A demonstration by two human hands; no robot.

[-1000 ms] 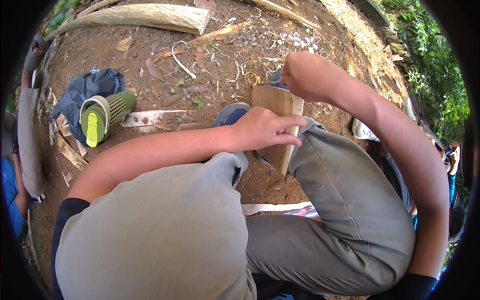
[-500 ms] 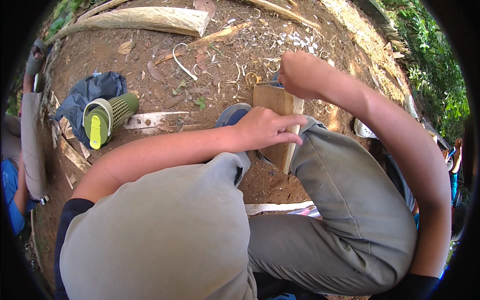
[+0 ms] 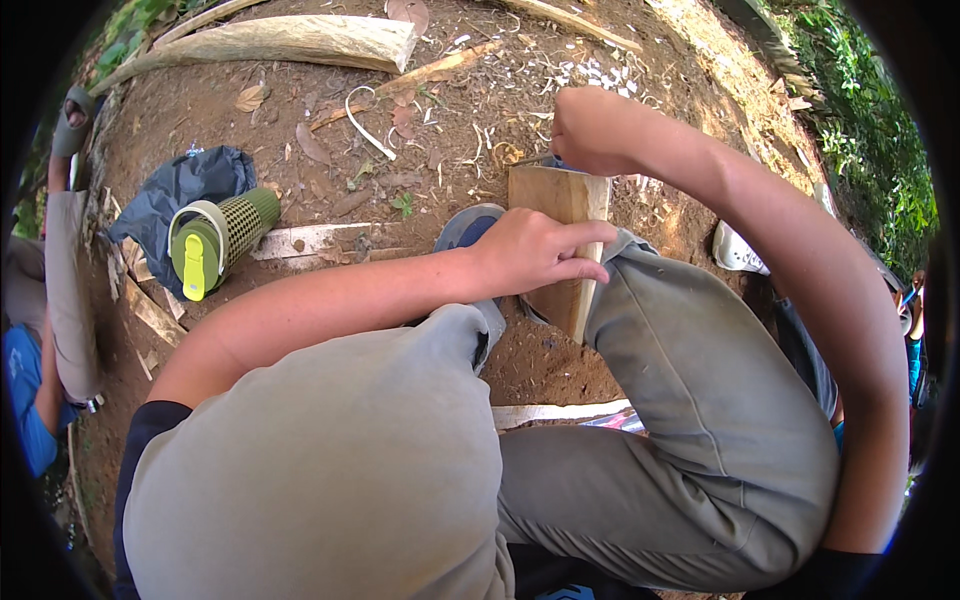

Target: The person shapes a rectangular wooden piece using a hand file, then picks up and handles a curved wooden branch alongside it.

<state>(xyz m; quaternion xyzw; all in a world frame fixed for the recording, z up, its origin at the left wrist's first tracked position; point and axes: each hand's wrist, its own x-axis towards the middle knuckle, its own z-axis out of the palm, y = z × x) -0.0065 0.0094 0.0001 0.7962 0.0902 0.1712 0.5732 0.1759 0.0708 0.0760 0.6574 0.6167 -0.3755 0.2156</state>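
A flat wooden board (image 3: 565, 200) stands on edge between my knees, on bare reddish soil. My left hand (image 3: 535, 252) wraps around its near side, fingers lying across the face. My right hand (image 3: 590, 128) is closed in a fist at the board's far top edge; something dark shows under it, but I cannot tell what it holds. My grey trousers (image 3: 690, 330) and a blue shoe (image 3: 470, 228) flank the board.
A green bottle with a yellow-green lid (image 3: 215, 240) lies on a dark bag (image 3: 175, 190) at the left. A large pale log (image 3: 290, 40) lies at the back, with wood shavings (image 3: 590, 70) and sticks around. Another person (image 3: 45, 300) sits at the far left.
My right hand has shifted slightly left and down along the board's top edge. The left hand keeps its hold on the board.
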